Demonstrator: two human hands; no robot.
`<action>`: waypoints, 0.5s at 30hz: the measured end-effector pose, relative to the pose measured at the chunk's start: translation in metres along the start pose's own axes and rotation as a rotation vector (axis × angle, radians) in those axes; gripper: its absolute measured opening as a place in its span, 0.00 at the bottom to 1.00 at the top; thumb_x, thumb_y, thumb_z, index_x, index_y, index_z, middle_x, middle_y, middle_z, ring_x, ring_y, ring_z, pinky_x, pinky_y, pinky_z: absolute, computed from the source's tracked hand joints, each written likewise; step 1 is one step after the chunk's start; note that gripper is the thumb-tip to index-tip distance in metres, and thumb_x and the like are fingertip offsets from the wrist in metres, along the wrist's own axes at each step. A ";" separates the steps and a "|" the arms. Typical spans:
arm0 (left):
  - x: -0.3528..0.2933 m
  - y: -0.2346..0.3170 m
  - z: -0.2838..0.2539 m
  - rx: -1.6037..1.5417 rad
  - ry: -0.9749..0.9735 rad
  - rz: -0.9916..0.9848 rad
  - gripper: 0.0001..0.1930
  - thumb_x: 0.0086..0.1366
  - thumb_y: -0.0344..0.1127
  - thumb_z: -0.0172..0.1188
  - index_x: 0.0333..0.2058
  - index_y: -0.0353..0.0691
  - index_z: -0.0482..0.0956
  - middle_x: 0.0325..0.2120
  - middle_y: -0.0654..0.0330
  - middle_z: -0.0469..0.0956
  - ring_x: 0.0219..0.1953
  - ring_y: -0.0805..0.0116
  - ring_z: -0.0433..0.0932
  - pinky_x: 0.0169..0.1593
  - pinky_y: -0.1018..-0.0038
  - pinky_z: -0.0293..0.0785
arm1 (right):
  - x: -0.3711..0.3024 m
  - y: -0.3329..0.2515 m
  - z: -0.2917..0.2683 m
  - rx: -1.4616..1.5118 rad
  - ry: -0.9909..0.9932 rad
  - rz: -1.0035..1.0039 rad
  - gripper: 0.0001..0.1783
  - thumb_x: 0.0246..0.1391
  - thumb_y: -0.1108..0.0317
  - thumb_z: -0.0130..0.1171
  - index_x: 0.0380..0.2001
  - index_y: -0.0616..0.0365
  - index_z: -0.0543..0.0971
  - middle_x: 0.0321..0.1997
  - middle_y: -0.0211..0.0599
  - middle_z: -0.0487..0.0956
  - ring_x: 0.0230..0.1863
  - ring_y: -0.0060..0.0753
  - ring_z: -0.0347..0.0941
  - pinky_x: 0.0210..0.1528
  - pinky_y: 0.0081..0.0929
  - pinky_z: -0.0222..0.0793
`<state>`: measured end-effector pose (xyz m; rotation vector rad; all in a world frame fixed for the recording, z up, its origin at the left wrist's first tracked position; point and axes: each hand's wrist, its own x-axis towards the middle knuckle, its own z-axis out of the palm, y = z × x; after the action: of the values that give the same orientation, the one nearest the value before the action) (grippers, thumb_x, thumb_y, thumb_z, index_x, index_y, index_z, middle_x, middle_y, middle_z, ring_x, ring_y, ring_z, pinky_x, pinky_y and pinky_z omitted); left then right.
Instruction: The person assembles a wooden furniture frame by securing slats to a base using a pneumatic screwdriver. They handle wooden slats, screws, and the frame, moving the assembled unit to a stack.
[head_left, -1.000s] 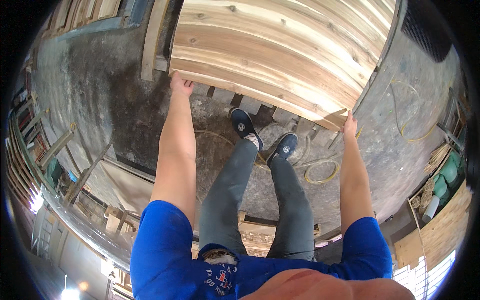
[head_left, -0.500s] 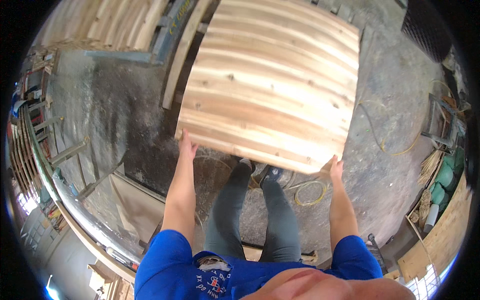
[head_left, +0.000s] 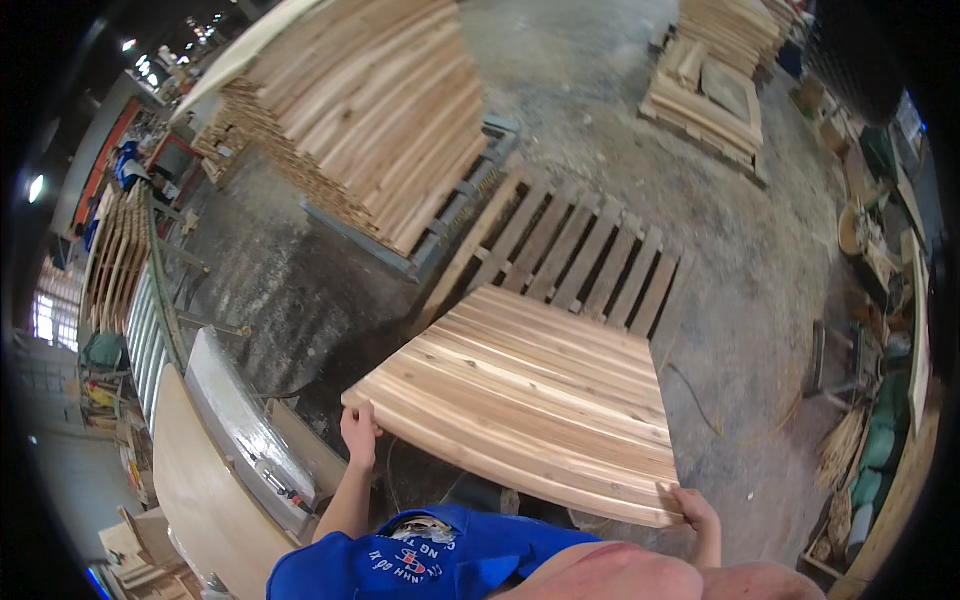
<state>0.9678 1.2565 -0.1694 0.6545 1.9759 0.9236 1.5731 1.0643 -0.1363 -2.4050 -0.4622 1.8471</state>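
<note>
A large wooden panel (head_left: 530,390), made of light and brown strips joined side by side with a few knots, spans the space before me. My left hand (head_left: 360,432) grips its near left corner, with the fingers curled at the edge. At the near right corner my right hand (head_left: 693,508) is closed on the same panel. The panel's far end overlaps a slatted wooden pallet (head_left: 575,245) on the floor; whether it touches the slats I cannot tell. Below the near edge, my legs are mostly hidden.
Beyond the pallet on the left stands a tall stack of similar panels (head_left: 380,110) on a blue-grey metal frame (head_left: 425,250). A lower wood stack (head_left: 705,100) lies at the far right. Left of me runs a roller conveyor (head_left: 150,335). Green sacks (head_left: 880,440) line the right side.
My view has lifted, so the stack and pallet show more fully. The panel's near edge now sits closer to my body, and both hands still hold its corners.
</note>
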 end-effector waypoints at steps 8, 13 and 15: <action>0.095 0.135 0.067 -0.921 0.042 0.280 0.25 0.64 0.57 0.38 0.35 0.40 0.72 0.39 0.57 0.74 0.43 0.62 0.70 0.51 0.67 0.62 | 0.035 -0.044 0.013 1.269 0.520 -0.696 0.32 0.60 0.43 0.32 0.54 0.56 0.67 0.53 0.47 0.70 0.52 0.40 0.67 0.57 0.39 0.58; 0.091 0.144 0.059 -1.205 -0.429 0.244 0.31 0.59 0.61 0.36 0.12 0.39 0.69 0.16 0.53 0.72 0.23 0.60 0.70 0.33 0.67 0.67 | 0.077 -0.042 0.037 1.208 0.511 -1.275 0.34 0.59 0.41 0.27 0.47 0.58 0.71 0.48 0.42 0.72 0.50 0.38 0.65 0.60 0.41 0.52; 0.091 0.141 0.079 -1.216 -0.386 0.238 0.30 0.59 0.58 0.36 0.09 0.40 0.66 0.08 0.57 0.65 0.18 0.63 0.67 0.27 0.69 0.64 | 0.097 -0.038 0.022 1.070 0.611 -1.490 0.34 0.58 0.40 0.29 0.46 0.57 0.71 0.48 0.41 0.71 0.50 0.39 0.65 0.60 0.42 0.52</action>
<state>1.0027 1.4338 -0.1295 0.2899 0.7353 1.7261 1.5669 1.1246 -0.2235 -1.0496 -0.6411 0.3934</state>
